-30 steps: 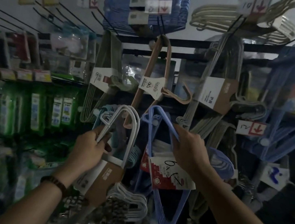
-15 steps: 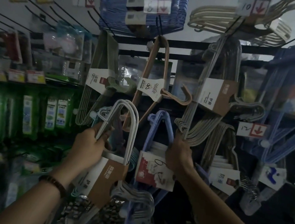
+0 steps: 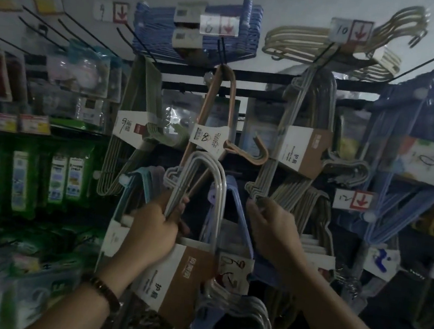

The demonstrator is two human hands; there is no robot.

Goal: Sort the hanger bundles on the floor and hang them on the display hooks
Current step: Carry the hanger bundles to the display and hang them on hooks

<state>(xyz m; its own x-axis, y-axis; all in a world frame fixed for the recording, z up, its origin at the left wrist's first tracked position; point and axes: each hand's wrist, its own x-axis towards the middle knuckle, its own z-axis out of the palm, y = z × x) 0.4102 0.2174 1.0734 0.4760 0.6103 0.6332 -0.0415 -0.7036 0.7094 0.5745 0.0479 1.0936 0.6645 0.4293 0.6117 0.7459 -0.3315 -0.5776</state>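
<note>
Left fingers [image 3: 177, 209] clenched round the side wires of a white hanger bundle [image 3: 209, 180], which I hold upright in front of the rack. Its brown-and-white card sleeve [image 3: 184, 271] sits just below my left hand [image 3: 154, 228], and its hooks curl out beneath the sleeve. A bead bracelet [image 3: 106, 288] circles that wrist.

My right hand [image 3: 275, 234] is raised to the lower corner of a grey hanger bundle [image 3: 304, 107] hanging from the rack. The fingertips touch its wires, but I cannot tell whether they grasp them.

Between my two hands hangs a blue hanger bundle [image 3: 240, 209] with a scribbled red-and-white label [image 3: 234, 270]. Above the white bundle, a tan hanger bundle [image 3: 219, 103] tagged 8 hangs from a display hook [image 3: 222, 52] over the black rail [image 3: 264, 75], with a green hanger bundle [image 3: 142, 92] tagged 9 to its left.

On top of the rack lie blue hangers [image 3: 150, 32] and beige hangers [image 3: 291, 41], the latter under a price tag [image 3: 350, 31] marked 10. Green packets [image 3: 21, 181] fill the shelves at far left
</note>
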